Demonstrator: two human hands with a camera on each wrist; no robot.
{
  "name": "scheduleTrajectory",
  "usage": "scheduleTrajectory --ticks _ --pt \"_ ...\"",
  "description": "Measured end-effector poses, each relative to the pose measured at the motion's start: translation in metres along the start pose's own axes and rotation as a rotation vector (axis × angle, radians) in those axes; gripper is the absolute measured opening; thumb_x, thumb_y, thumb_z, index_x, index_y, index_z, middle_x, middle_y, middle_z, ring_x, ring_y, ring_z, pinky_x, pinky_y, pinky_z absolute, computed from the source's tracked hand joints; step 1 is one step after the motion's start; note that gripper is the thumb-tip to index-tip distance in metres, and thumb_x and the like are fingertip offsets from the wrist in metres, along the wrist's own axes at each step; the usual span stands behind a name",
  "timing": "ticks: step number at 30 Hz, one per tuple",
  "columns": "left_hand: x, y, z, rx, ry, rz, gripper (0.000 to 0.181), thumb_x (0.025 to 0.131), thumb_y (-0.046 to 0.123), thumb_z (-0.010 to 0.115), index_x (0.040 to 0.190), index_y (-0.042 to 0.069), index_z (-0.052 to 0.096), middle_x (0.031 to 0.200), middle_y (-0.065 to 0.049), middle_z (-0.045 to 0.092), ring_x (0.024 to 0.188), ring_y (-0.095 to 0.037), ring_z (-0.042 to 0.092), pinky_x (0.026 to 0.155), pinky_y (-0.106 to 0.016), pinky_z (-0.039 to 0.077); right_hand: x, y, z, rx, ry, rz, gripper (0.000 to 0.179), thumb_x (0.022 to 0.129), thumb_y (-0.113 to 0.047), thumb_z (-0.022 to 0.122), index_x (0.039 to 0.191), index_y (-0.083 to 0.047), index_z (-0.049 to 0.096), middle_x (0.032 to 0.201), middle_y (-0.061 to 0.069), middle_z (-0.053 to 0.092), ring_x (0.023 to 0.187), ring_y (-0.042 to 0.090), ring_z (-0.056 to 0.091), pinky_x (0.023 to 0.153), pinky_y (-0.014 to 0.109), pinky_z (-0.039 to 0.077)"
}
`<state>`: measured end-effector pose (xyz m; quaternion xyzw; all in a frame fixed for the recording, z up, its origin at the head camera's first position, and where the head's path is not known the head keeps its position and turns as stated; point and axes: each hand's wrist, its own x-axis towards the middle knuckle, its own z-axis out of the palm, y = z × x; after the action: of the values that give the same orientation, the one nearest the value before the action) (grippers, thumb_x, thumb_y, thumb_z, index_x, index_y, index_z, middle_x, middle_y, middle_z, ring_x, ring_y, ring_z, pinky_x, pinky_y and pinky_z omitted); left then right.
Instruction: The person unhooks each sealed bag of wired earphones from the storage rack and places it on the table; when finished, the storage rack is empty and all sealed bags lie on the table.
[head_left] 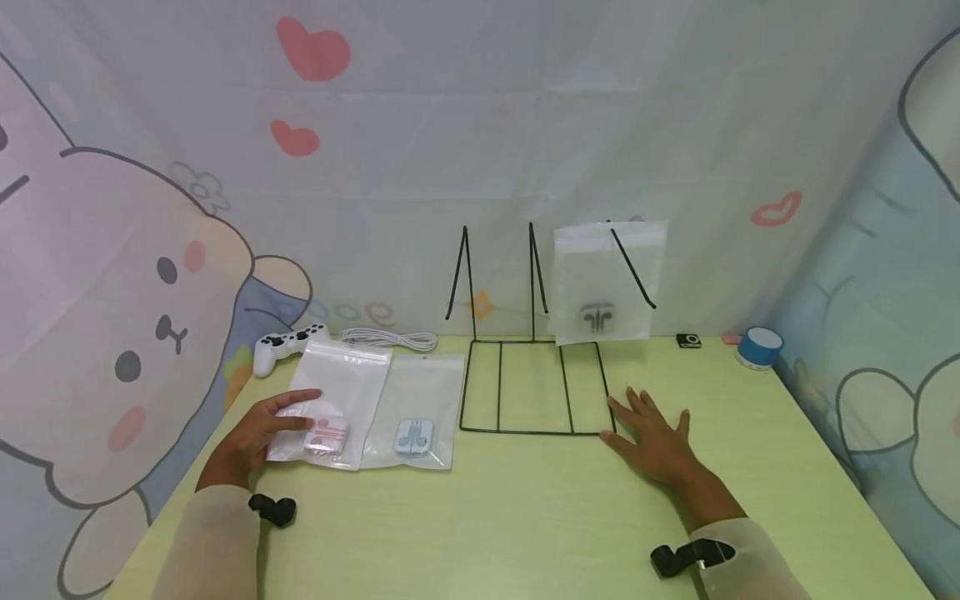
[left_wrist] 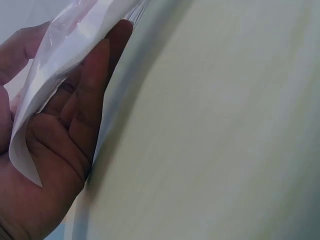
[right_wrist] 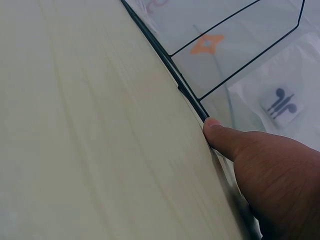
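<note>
My left hand (head_left: 255, 433) holds a clear zip bag (head_left: 348, 379) by its left edge, with some fingers over the bag and others underneath. In the left wrist view, the bag's plastic (left_wrist: 62, 50) runs between the fingers and its edge curls. A pink earphone case (head_left: 326, 434) shows in the bag. Beside it lies a second zip bag (head_left: 438, 387) with white earphones (head_left: 414, 436). My right hand (head_left: 655, 442) has its fingers spread at the black wire rack (head_left: 525, 432), the thumb touching its front corner. A third bag (head_left: 573, 271), with dark earphones (head_left: 597, 317), hangs on the rack's right hook.
Two other rack hooks (head_left: 532, 267) stand to the left of the hanging bag. Behind the lying bags are a white game controller (head_left: 281, 343) and a coiled white cable (head_left: 390, 338). A small black player (head_left: 688, 341) and a blue-and-white cylinder (head_left: 759, 347) stand at the back right.
</note>
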<state>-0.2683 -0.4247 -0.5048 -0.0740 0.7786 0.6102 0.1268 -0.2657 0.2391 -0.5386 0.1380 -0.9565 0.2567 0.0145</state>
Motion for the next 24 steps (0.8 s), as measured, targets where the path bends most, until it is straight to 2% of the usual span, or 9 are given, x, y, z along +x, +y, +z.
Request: scheduleTrajectory --ticks 2,4,6,7,10,12,19,24 --pt "0.001 0.0 0.0 0.062 0.006 -0.006 0.067 0.095 0.021 0.087 0.157 0.024 0.062 0.15 -0.007 0.061 0.109 -0.012 0.07 0.094 -0.026 0.063 0.0 0.001 0.001 -0.004 -0.005 0.003 0.073 0.109 -0.057 0.058 0.169 -0.018 0.043 0.18 0.024 0.024 0.168 0.051 0.017 0.117 0.093 -0.011" --pt "0.002 0.001 0.0 0.125 0.018 -0.009 0.07 0.094 0.023 0.087 0.159 0.021 0.059 0.167 -0.016 0.048 0.125 -0.02 0.064 0.109 -0.035 0.056 0.001 0.001 0.001 -0.009 -0.008 0.005 0.074 0.109 -0.058 0.057 0.169 -0.018 0.043 0.18 0.023 0.024 0.168 0.05 0.016 0.117 0.093 -0.011" --pt "0.002 0.003 -0.001 0.19 0.021 -0.004 0.074 0.094 0.024 0.087 0.161 0.017 0.056 0.178 -0.019 0.032 0.145 -0.031 0.051 0.126 -0.052 0.041 0.001 0.001 0.001 -0.011 -0.01 0.004 0.074 0.109 -0.059 0.057 0.17 -0.018 0.042 0.181 0.023 0.024 0.169 0.05 0.016 0.117 0.093 -0.011" --pt "0.002 0.004 -0.002 0.219 0.02 -0.004 0.076 0.093 0.025 0.087 0.161 0.015 0.055 0.18 -0.02 0.026 0.153 -0.037 0.042 0.13 -0.062 0.032 0.001 0.002 0.001 -0.011 -0.01 0.003 0.074 0.109 -0.059 0.057 0.17 -0.018 0.042 0.181 0.023 0.024 0.169 0.05 0.016 0.117 0.093 -0.011" --pt "0.002 0.007 -0.004 0.289 0.032 -0.016 0.079 0.09 0.028 0.09 0.16 0.014 0.057 0.183 -0.022 0.018 0.166 -0.047 0.017 0.13 -0.079 0.008 0.001 0.002 0.001 -0.004 -0.011 0.004 0.075 0.109 -0.059 0.057 0.17 -0.018 0.042 0.181 0.023 0.023 0.169 0.05 0.015 0.117 0.092 -0.012" --pt "0.001 0.01 -0.005 0.348 0.036 -0.015 0.081 0.089 0.031 0.091 0.16 0.012 0.057 0.182 -0.024 0.019 0.167 -0.051 0.015 0.129 -0.081 0.009 0.001 0.002 0.002 -0.001 -0.012 0.005 0.075 0.109 -0.059 0.057 0.17 -0.018 0.042 0.181 0.023 0.023 0.169 0.05 0.015 0.117 0.092 -0.012" --pt "-0.001 0.014 -0.005 0.523 0.069 0.034 0.079 0.089 0.036 0.09 0.157 0.009 0.059 0.175 -0.032 0.029 0.161 -0.057 0.025 0.126 -0.08 0.024 0.001 0.0 0.0 -0.002 -0.004 0.001 0.074 0.109 -0.059 0.057 0.169 -0.018 0.043 0.18 0.023 0.024 0.169 0.05 0.016 0.117 0.093 -0.011" --pt "-0.001 0.012 -0.003 0.621 0.071 0.062 0.076 0.093 0.035 0.085 0.157 0.007 0.058 0.173 -0.035 0.031 0.16 -0.061 0.025 0.125 -0.082 0.024 0.0 -0.002 -0.001 0.002 -0.008 -0.002 0.074 0.11 -0.057 0.057 0.169 -0.016 0.043 0.18 0.024 0.024 0.168 0.051 0.016 0.116 0.093 -0.011"
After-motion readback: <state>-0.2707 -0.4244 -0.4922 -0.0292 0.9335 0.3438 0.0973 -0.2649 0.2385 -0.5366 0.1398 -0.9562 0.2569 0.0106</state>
